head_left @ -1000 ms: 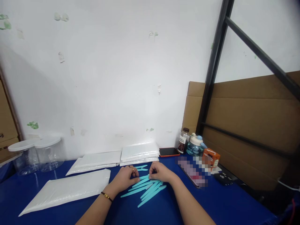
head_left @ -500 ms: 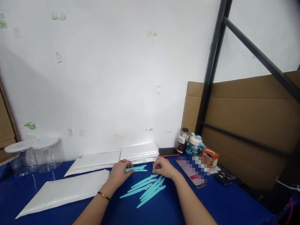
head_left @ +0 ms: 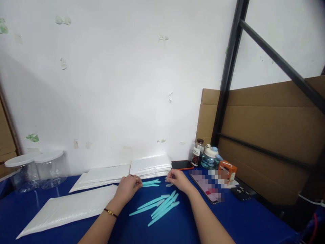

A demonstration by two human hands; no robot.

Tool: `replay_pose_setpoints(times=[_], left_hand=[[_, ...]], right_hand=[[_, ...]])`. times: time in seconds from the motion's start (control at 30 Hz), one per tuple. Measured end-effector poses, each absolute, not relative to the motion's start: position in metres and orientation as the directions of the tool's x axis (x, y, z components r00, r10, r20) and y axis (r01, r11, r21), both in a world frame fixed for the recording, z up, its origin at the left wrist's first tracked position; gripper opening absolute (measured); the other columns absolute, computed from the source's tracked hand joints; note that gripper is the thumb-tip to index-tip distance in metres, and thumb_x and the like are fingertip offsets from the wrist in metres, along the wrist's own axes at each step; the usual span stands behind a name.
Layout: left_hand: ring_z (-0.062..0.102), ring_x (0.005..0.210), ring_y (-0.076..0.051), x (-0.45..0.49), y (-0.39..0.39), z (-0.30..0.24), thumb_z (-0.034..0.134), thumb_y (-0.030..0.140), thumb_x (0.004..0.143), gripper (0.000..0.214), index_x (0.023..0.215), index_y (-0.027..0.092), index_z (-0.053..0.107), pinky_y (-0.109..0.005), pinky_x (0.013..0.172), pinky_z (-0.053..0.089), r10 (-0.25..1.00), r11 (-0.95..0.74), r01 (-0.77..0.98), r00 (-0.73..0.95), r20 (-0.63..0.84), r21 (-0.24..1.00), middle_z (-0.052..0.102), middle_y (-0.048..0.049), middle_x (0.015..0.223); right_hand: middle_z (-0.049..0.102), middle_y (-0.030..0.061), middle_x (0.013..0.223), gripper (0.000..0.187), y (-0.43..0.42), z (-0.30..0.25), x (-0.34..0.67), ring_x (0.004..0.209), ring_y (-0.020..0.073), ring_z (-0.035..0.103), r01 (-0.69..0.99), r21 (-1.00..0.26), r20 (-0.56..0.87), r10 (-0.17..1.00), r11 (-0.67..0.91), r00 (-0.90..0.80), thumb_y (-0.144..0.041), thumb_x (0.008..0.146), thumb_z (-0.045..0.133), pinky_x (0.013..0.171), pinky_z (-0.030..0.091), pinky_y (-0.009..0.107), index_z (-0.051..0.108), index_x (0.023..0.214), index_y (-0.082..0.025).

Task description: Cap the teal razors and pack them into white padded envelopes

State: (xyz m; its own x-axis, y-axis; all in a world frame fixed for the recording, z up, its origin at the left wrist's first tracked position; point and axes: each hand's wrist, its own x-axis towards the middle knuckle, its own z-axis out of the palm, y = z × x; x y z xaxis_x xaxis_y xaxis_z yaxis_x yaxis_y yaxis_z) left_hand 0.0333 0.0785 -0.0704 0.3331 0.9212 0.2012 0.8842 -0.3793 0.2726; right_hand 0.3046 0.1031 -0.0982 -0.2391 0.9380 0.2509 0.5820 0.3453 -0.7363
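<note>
A bare strip of blue worktop lies passable between the far turquoise razors and the near razor cluster, with the left hand and right hand flanking it, stacked white mailers and an orange-edged phone barring the back, and wider room right of the right forearm.

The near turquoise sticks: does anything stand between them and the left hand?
Nothing visible does: blue tabletop shows between the left hand and the near turquoise sticks. The farther turquoise sticks lie to the hand's right, off that path.
</note>
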Motion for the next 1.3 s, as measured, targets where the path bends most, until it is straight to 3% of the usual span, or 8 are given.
replay_pose_setpoints(times=[0.07,0.17,0.3,0.47,0.87,1.03,1.2,1.3], left_hand=[[0.054,0.09,-0.018,0.027,0.08,-0.07,0.051,0.032,0.079,0.015,0.081,0.026,0.065,-0.027,0.075,0.033,0.936,-0.338,0.903,0.292,0.198,0.265,0.065,0.0012,0.087],[0.054,0.091,-0.018,0.029,0.076,-0.069,0.057,0.036,0.074,0.02,0.091,0.026,0.063,-0.026,0.076,0.035,0.935,-0.334,0.891,0.273,0.225,0.307,0.063,-0.0001,0.092],[0.056,0.08,-0.016,0.043,0.063,-0.068,0.056,0.046,0.073,0.027,0.087,0.024,0.062,-0.023,0.068,0.036,0.916,-0.4,0.827,0.373,0.148,0.396,0.062,0.0006,0.086],[0.056,0.077,-0.014,0.054,0.057,-0.076,0.057,0.042,0.071,0.023,0.081,0.023,0.064,-0.021,0.064,0.036,0.88,-0.454,0.789,0.469,0.072,0.414,0.063,0.0018,0.083],[0.057,0.082,-0.018,0.037,0.071,-0.068,0.047,0.032,0.08,0.019,0.076,0.022,0.063,-0.027,0.075,0.035,0.931,-0.36,0.897,0.327,0.164,0.256,0.065,-0.0014,0.084],[0.057,0.086,-0.018,0.031,0.071,-0.068,0.053,0.037,0.075,0.019,0.086,0.024,0.062,-0.026,0.075,0.036,0.938,-0.33,0.887,0.272,0.213,0.323,0.063,-0.0011,0.09],[0.056,0.073,-0.015,0.041,0.057,-0.071,0.068,0.046,0.059,0.03,0.08,0.024,0.065,-0.022,0.059,0.037,0.877,-0.424,0.784,0.48,-0.011,0.454,0.063,0.0024,0.082],[0.055,0.066,-0.013,0.046,0.054,-0.076,0.065,0.038,0.063,0.019,0.074,0.023,0.065,-0.021,0.054,0.034,0.858,-0.414,0.793,0.504,-0.1,0.446,0.064,0.0032,0.074]], right_hand=[[0.06,0.0006,0.071,0.009,0.104,-0.096,0.309,0.066,0.0129,0.052,0.641,-0.684,0.304,0.935,0.348,-0.183,-0.02,0.068,0.067,0.06,0.039,0.022,0.064,0.075,-0.015],[0.06,0.0023,0.084,0.013,0.098,-0.091,0.309,0.077,0.0149,0.054,0.666,-0.61,0.351,0.9,0.43,-0.26,-0.024,0.066,0.07,0.069,0.04,0.024,0.067,0.077,-0.018],[0.057,0.0002,0.083,0.015,0.085,-0.085,0.299,0.074,0.0139,0.052,0.661,-0.58,0.174,0.866,0.475,-0.47,-0.032,0.062,0.073,0.069,0.039,0.024,0.07,0.072,-0.022],[0.056,-0.0003,0.084,0.012,0.077,-0.082,0.286,0.08,0.015,0.052,0.69,-0.537,0.083,0.845,0.485,-0.528,-0.031,0.064,0.071,0.079,0.036,0.026,0.069,0.069,-0.021],[0.057,0.002,0.089,0.002,0.089,-0.085,0.302,0.09,0.017,0.052,0.732,-0.519,0.236,0.896,0.443,-0.375,-0.02,0.072,0.062,0.081,0.034,0.027,0.063,0.071,-0.019],[0.057,0.0018,0.088,0.004,0.09,-0.084,0.308,0.087,0.0167,0.053,0.745,-0.541,0.282,0.919,0.389,-0.276,-0.02,0.071,0.063,0.078,0.035,0.026,0.064,0.074,-0.019],[0.057,0.0001,0.084,0.014,0.076,-0.08,0.29,0.078,0.0148,0.052,0.65,-0.568,0.174,0.845,0.505,-0.505,-0.035,0.065,0.071,0.071,0.037,0.023,0.07,0.073,-0.023],[0.057,-0.0005,0.081,0.023,0.07,-0.081,0.276,0.076,0.0142,0.051,0.625,-0.548,0.143,0.798,0.556,-0.585,-0.04,0.059,0.075,0.067,0.037,0.022,0.07,0.072,-0.023]])
